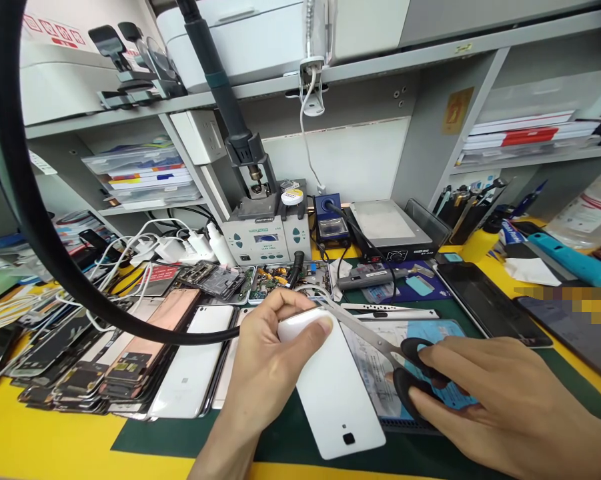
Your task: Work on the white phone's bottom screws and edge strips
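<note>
A white phone back cover or phone (337, 393) is gripped at its upper end by my left hand (275, 353), thumb on top. Near the bottom end, a small square dark opening shows. On the right, my right hand (495, 393) has its fingers in the black handles of a pair of scissors (383, 347). The blades point up and left toward the phone's upper edge, close to my left fingertips. Whether they touch it is hard to tell. Under the scissors lies a blue and white printed sheet (440, 330) on the dark green mat (555, 413).
Stacks of phone parts (130, 367) and a white phone (195, 367) lie left. A black hose (105, 313) curves across the left. Behind stand a hot air station (260, 239) and a soldering stand (330, 227). A dark phone (490, 303) lies right.
</note>
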Demonstrator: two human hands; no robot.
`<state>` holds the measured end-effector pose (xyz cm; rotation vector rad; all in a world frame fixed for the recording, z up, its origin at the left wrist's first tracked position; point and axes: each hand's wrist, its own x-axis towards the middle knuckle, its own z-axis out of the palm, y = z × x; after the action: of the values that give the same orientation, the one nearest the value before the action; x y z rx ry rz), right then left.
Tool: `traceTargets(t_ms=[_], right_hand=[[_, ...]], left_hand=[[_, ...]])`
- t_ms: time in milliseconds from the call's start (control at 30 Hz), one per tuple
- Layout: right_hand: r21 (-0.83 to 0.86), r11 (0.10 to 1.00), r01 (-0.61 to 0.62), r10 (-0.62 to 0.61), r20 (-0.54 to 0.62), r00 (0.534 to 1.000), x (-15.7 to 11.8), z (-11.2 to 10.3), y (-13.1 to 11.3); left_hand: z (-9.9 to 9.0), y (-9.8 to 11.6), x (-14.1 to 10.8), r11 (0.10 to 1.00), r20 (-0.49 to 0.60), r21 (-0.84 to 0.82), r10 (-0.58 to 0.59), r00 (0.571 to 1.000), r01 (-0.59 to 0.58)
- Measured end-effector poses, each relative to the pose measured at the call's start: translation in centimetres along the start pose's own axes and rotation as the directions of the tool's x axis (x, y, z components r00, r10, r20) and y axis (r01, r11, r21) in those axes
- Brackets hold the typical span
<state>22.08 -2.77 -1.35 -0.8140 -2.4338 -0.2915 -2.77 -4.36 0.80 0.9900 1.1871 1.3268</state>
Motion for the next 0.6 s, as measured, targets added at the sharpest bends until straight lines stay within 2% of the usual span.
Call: traceTargets(t_ms=[333,600], right_hand=[[-0.012,1.0,0.007,-0.006,0.025,1.0,0.11,0.01,-0.03],[-0.008,1.0,0.009,-0.009,0.043,0.999,-0.03,-0.13,0.12]], left_hand=[[0.01,0.05,0.08,1.0,-0.01,0.007,-0.005,1.0,0.005],[-0.38,-0.11,0.04,0.999,0.036,0.035,0.002,0.999,-0.003]])
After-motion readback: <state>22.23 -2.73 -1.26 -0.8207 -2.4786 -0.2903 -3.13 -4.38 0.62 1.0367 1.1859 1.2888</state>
